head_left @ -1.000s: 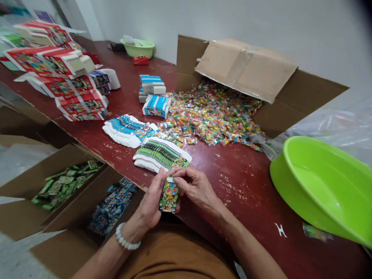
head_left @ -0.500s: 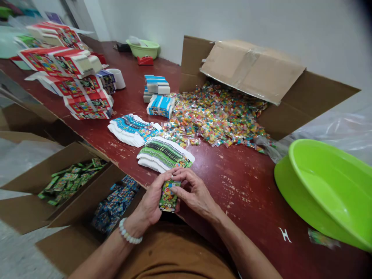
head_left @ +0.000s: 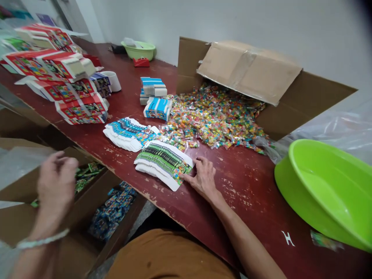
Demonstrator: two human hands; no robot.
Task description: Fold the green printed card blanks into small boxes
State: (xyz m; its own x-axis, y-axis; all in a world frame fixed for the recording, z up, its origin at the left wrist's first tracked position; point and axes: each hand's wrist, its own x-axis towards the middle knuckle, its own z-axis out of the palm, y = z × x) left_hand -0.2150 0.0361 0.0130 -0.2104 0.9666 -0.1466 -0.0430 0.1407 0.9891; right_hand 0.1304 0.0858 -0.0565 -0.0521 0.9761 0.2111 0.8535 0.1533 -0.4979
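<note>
A brown garment [head_left: 171,255] fills the bottom edge, below the worktop [head_left: 247,186]. The left hand [head_left: 56,180], with a beaded bracelet [head_left: 43,239] at its wrist, is up over the open boxes beside the worktop. Its grip is loosely curled, but motion blur smears the fingers, so I cannot tell whether it has hold of anything. Partly behind it, small green packs [head_left: 87,174] lie in one box; blue packs [head_left: 113,209] lie in the next.

The right hand [head_left: 203,178] is at the right end of a fanned row of flat green cartons [head_left: 159,159] on the worktop. Its thumb and forefinger are moderately parted — thumb on the printed end, forefinger by the far corner — and whether they have hold of a carton I cannot tell.

To the right are a white H-shaped piece [head_left: 288,238], a clear sweet packet [head_left: 325,241] and a bright green basin [head_left: 280,180].

Just beyond the green row is a fan of blue cartons [head_left: 128,135], next to a heap of wrapped sweets [head_left: 215,120] spilling from a tipped cardboard box [head_left: 250,71]. Farther along are strapped blue bundles [head_left: 158,109], stacked red bundles [head_left: 81,106], a red tape dispenser [head_left: 141,62] and a pale green bowl [head_left: 142,51].
</note>
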